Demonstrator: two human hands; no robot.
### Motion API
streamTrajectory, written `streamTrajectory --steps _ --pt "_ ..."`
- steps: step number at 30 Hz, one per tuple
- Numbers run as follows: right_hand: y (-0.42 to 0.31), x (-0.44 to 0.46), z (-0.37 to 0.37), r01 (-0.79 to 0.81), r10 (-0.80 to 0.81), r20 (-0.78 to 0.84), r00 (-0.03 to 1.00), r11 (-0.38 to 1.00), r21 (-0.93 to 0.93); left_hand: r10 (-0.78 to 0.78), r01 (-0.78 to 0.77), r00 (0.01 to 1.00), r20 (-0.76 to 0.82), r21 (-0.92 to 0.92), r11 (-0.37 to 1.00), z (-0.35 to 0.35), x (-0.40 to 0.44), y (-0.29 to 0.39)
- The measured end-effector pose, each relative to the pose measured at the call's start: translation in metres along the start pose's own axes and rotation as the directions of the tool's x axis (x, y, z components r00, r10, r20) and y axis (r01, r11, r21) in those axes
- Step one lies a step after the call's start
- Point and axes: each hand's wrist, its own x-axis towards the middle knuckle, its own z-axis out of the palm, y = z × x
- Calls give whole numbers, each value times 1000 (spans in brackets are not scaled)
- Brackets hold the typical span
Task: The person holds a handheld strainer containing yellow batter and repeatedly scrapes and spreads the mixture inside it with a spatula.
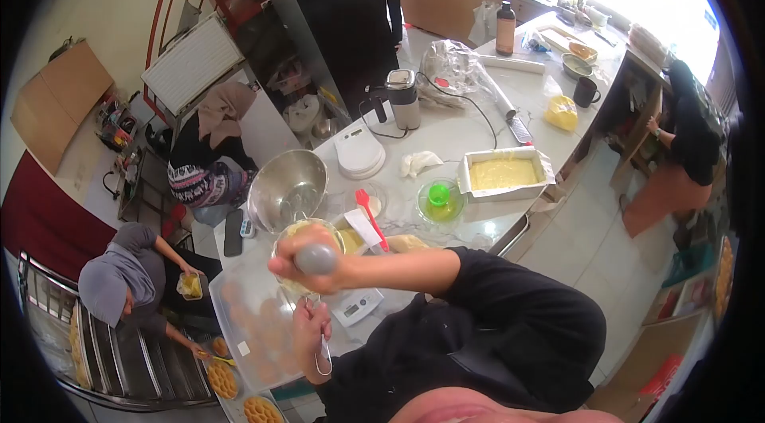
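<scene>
My right hand (315,254) is closed round a grey-ended handle (316,259), held over a bowl of pale yellow mixture (349,240); the tool's lower end is hidden. Just below, my left hand (309,327) grips a metal loop handle (323,355) beside the bowl. A large steel bowl (288,190) stands behind them. Next to the bowl lies a red brush (372,216). Near my left hand is a digital scale (356,306). A lined pan of yellow batter (504,173) and a glass bowl with a green cup (438,195) stand farther right.
A plastic container of eggs (259,335) sits at the counter's left edge. Farther back are a white scale (358,150), a corded appliance (403,100), plastic wrap (454,72) and a dark bottle (505,28). Co-workers stand left, right and behind; one holds a tub (191,286) near pies.
</scene>
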Motion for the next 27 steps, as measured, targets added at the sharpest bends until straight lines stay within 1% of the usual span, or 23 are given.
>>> streamTrajectory --steps 1,2,5,6,9,10,13,14,17,18,21,22,24,25,26,27 --pt "-8 -2 0 47 -47 11 999 999 -16 14 -14 1000 -7 -8 1000 1 0 0" --pt "-17 -3 0 18 -18 30 999 1000 -2 30 -30 999 -14 -16 999 3 0 0" --pt "12 -14 4 62 -65 88 994 998 31 33 -35 998 -55 -28 999 6 -2 7" --pt "18 -9 5 76 -78 55 995 996 48 21 -24 997 -76 -35 999 8 -5 7" --pt "6 -2 0 -63 63 8 998 995 80 19 -20 999 -36 -34 999 5 -1 0" --pt "2 -2 1 50 -50 5 999 999 18 28 -29 999 -35 -25 999 5 -1 1" --pt "-18 -7 -1 -68 43 178 983 988 137 42 -42 999 -31 -11 999 7 1 1" --pt "-8 -11 2 10 -40 151 988 982 190 37 -38 999 -34 -8 999 8 1 1" --pt "25 -20 4 -40 31 76 997 991 125 4 -6 998 -57 -31 1000 7 -2 -9" --pt "19 -16 1 14 -22 56 998 990 139 -6 3 998 -61 -39 999 4 -2 -11" --pt "-6 -12 -4 146 -158 116 981 984 99 4 -5 998 -68 -13 1000 2 0 -15" --pt "-16 -12 -5 50 -75 181 981 989 138 25 -26 999 -48 -20 999 3 -1 -15" --pt "7 -17 -5 29 -59 222 973 990 135 73 -73 997 -14 -27 997 4 -2 -9" --pt "14 -17 -5 19 -51 242 969 991 134 61 -62 998 -27 -41 997 3 -1 -9" --pt "16 -15 -8 -35 6 231 973 991 126 47 -49 998 -39 -61 997 3 -1 -12" --pt "13 -13 -11 -6 -13 206 978 996 93 33 -37 998 -52 -82 996 3 -2 -13"
